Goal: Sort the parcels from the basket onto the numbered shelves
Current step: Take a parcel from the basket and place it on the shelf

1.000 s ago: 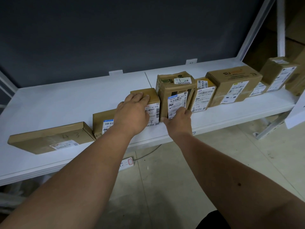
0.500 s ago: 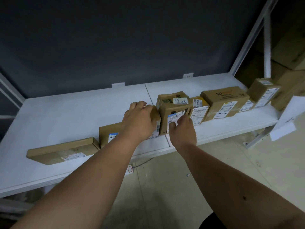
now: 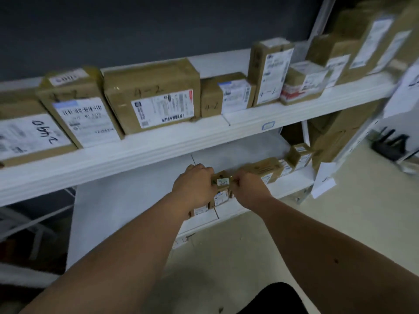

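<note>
On the low white shelf (image 3: 136, 189) stands a row of brown parcels. My left hand (image 3: 193, 184) is curled over a small parcel (image 3: 200, 210), of which only the white label below my wrist shows. Right beside it stands a taller parcel (image 3: 222, 183) with a small label on top. My right hand (image 3: 246, 189) grips that parcel's right side, and its fingers touch the top edge. Both hands flank the tall parcel. The basket is out of view.
An upper shelf (image 3: 158, 146) juts out above my hands and carries several parcels, among them a box marked 4-2 (image 3: 154, 96). Further right on the low shelf are a wide box (image 3: 265, 167) and a small box (image 3: 300, 155). A paper sign (image 3: 323, 180) hangs on the frame.
My head has risen and pulled back, so the upper shelf has come into view. My hands have drawn closer together around the tall parcel.
</note>
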